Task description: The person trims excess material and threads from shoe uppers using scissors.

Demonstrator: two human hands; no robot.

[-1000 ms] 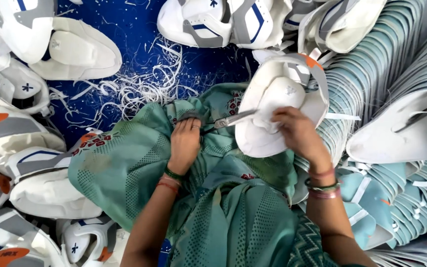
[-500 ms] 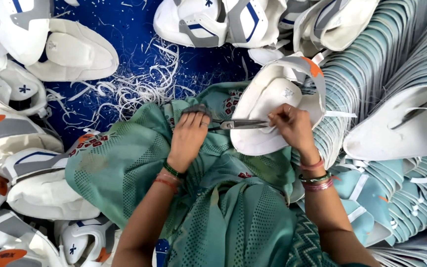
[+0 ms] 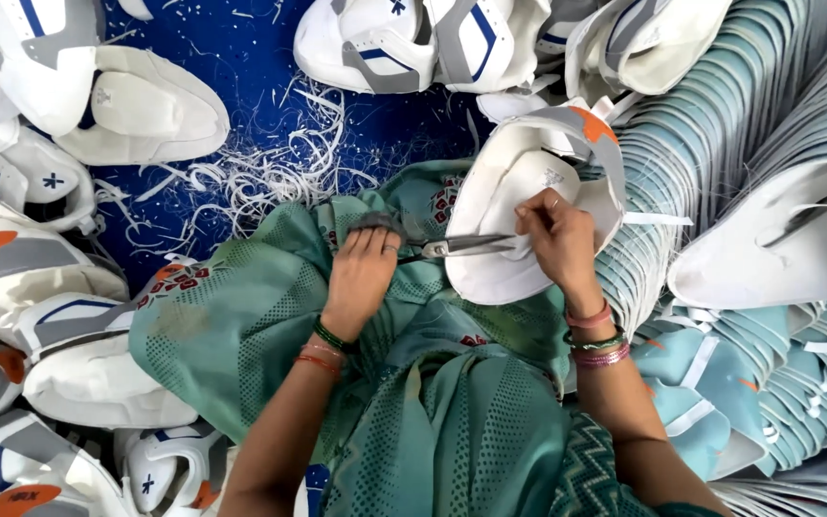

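My left hand (image 3: pixel 363 273) grips the dark handles of a pair of scissors (image 3: pixel 452 247), whose metal blades point right across my lap. The blade tips reach a white shoe upper (image 3: pixel 509 201) with a grey and orange edge. My right hand (image 3: pixel 555 235) holds that upper by its lower right side, fingers pressed on the white inner face, close to the blade tips. Both hands rest over my lap, which is covered in green patterned cloth (image 3: pixel 241 316).
White shoe uppers with grey, blue and orange panels are piled at the left (image 3: pixel 40 287) and along the top (image 3: pixel 404 43). Stacks of pale teal insoles (image 3: pixel 768 115) fill the right side. White thread and trimming scraps (image 3: pixel 270 163) litter the blue floor mat.
The scissors have swung from tilted to nearly level, blades now lying against the upper. My right hand has slid slightly along the upper. The upper sits a little higher in view.
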